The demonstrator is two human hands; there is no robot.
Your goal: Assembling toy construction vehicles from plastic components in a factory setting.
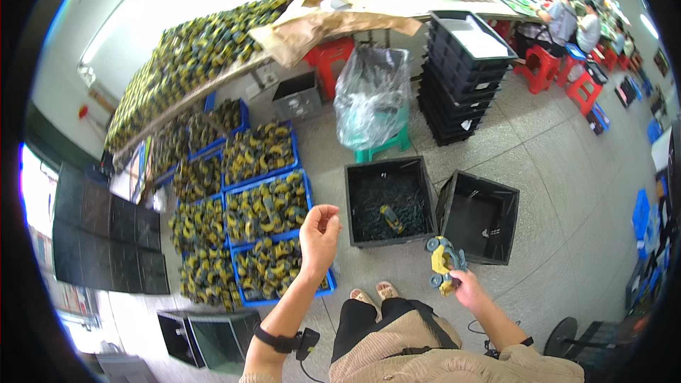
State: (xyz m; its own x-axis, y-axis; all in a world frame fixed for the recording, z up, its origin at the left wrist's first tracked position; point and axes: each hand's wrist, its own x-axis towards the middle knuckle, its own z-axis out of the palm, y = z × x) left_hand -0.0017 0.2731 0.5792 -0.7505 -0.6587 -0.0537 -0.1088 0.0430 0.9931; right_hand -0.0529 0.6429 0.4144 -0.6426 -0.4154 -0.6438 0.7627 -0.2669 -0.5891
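Note:
My right hand [468, 291] grips a yellow and grey-blue toy vehicle [446, 264] with grey wheels, held above the floor in front of a tilted black bin. My left hand [320, 238] is raised with its fingers curled in; whether anything small is inside them is hidden. It hovers left of a black bin [355, 198] and beside the blue trays. Inside that bin lie many small dark pieces [369, 218] and one yellow and dark toy part [391, 218]. The tilted black bin [512, 221] leans against it on the right and holds a few small light bits.
Blue trays [309, 191] full of yellow and dark toy parts stand at left, below a table heaped with more [206, 50]. Behind the bins are a green stool [383, 147] with a clear plastic bag [372, 96] and stacked black crates [461, 78]. People sit working at far right.

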